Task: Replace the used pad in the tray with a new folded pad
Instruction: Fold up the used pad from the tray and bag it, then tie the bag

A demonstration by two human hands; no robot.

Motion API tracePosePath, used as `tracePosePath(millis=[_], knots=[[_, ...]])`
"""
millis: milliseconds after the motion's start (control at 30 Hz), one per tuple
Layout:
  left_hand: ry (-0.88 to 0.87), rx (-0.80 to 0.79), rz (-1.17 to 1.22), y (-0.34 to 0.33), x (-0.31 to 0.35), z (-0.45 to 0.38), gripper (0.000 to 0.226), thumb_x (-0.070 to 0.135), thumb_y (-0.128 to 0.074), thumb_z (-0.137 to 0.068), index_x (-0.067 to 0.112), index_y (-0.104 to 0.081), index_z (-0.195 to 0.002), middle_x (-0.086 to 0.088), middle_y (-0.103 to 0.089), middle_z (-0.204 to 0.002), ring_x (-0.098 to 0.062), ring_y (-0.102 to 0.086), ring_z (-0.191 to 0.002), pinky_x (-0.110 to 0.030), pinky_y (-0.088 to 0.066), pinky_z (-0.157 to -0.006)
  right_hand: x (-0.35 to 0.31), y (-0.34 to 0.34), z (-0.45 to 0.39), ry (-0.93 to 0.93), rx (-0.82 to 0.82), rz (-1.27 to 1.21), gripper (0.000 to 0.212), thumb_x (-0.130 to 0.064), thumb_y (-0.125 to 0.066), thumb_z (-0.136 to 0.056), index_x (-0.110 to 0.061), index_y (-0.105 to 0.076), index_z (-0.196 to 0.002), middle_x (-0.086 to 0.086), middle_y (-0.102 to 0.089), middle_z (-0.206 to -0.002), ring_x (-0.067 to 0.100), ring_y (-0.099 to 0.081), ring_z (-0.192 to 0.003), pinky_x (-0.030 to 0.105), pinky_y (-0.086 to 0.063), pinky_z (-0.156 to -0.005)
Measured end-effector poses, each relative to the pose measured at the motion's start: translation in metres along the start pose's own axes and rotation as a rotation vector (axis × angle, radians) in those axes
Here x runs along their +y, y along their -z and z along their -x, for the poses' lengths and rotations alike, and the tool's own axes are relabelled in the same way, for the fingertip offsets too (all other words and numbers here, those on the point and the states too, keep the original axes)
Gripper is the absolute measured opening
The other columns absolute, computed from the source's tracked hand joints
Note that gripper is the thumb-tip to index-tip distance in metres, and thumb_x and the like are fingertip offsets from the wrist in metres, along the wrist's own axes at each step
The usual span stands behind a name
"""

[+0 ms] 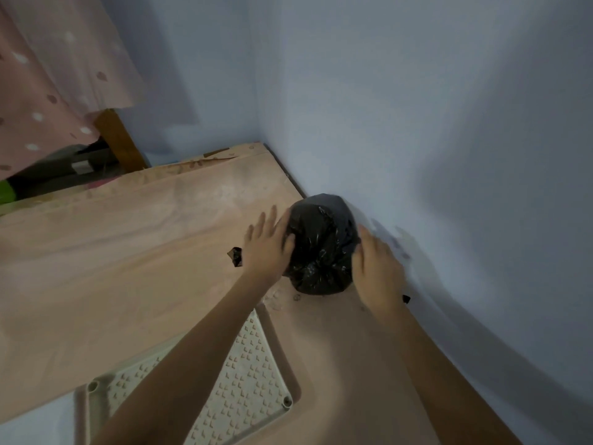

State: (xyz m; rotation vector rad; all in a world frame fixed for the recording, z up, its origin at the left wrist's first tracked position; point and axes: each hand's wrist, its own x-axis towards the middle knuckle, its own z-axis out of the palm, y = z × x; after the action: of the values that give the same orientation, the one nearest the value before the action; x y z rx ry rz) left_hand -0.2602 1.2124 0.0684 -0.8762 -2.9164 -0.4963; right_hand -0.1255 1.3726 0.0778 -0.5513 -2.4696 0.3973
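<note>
A tied black plastic bag (321, 245), round and full, sits on the beige floor mat (128, 252) close to the wall corner. My left hand (268, 245) lies against the bag's left side with its fingers straight and spread. On the bag's right side my right hand (377, 261) cups it with relaxed fingers. Below my left forearm lies a cream tray (247, 380) with a perforated grid top; no pad shows on it.
Pale blue walls (417, 123) meet in a corner just behind the bag. Small black plastic scraps lie on the mat (235, 255) and by the wall (406, 298). A pink dotted curtain (48, 91) and a wooden post (118, 139) stand at the far left.
</note>
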Motion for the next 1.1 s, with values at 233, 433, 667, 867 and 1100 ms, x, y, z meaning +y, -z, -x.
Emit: tracePosePath(millis=[233,433,667,867,1100], knots=[[-0.227,-0.049,-0.249,-0.051,0.027,-0.022,0.054,0.04,-0.017,-0.1,0.02,-0.01,-0.15,-0.004,0.0,-0.159,-0.023,0.007,-0.146,-0.042,0.007,-0.118,0.001,-0.081,-0.016,0.096,-0.387,0.159,0.053,-0.032,-0.022,-0.102,-0.01,-0.011,-0.149,0.007,-0.01,-0.158,0.021,-0.002,-0.147,0.041,-0.003,-0.12],[-0.226,-0.185,-0.27,-0.088,0.005,-0.03,0.054,0.044,-0.016,-0.101,0.026,-0.007,-0.15,-0.002,0.001,-0.159,-0.024,0.008,-0.146,-0.045,0.009,-0.117,0.02,-0.11,-0.009,0.093,-0.431,0.18,0.049,-0.032,-0.033,-0.101,-0.017,-0.028,-0.147,0.005,-0.025,-0.155,0.026,-0.014,-0.145,0.054,-0.01,-0.117],[-0.192,-0.17,-0.277,-0.108,-0.01,-0.034,0.059,0.046,-0.003,-0.095,0.024,-0.011,-0.15,-0.003,-0.003,-0.159,-0.027,0.003,-0.146,-0.049,0.002,-0.118,0.022,-0.128,-0.016,0.134,-0.485,0.241,0.05,-0.036,-0.025,-0.098,-0.019,-0.037,-0.143,0.004,-0.036,-0.15,0.024,-0.026,-0.142,0.061,-0.026,-0.109],[-0.174,-0.154,-0.252,-0.107,-0.017,-0.033,0.06,0.045,-0.007,-0.095,0.022,-0.023,-0.148,-0.005,-0.016,-0.157,-0.029,-0.008,-0.145,-0.051,-0.005,-0.118,0.018,-0.134,-0.017,0.16,-0.501,0.273,0.051,-0.036,-0.023,-0.098,-0.02,-0.035,-0.144,0.002,-0.035,-0.151,0.023,-0.026,-0.142,0.06,-0.03,-0.105],[-0.191,-0.188,-0.249,-0.105,-0.016,-0.027,0.057,0.044,-0.013,-0.097,0.022,-0.024,-0.148,-0.006,-0.016,-0.157,-0.028,-0.01,-0.145,-0.05,-0.007,-0.118,0.018,-0.131,-0.014,0.156,-0.572,0.271,0.051,-0.036,-0.02,-0.099,-0.021,-0.034,-0.145,0.0,-0.029,-0.154,0.021,-0.018,-0.145,0.062,-0.023,-0.108]])
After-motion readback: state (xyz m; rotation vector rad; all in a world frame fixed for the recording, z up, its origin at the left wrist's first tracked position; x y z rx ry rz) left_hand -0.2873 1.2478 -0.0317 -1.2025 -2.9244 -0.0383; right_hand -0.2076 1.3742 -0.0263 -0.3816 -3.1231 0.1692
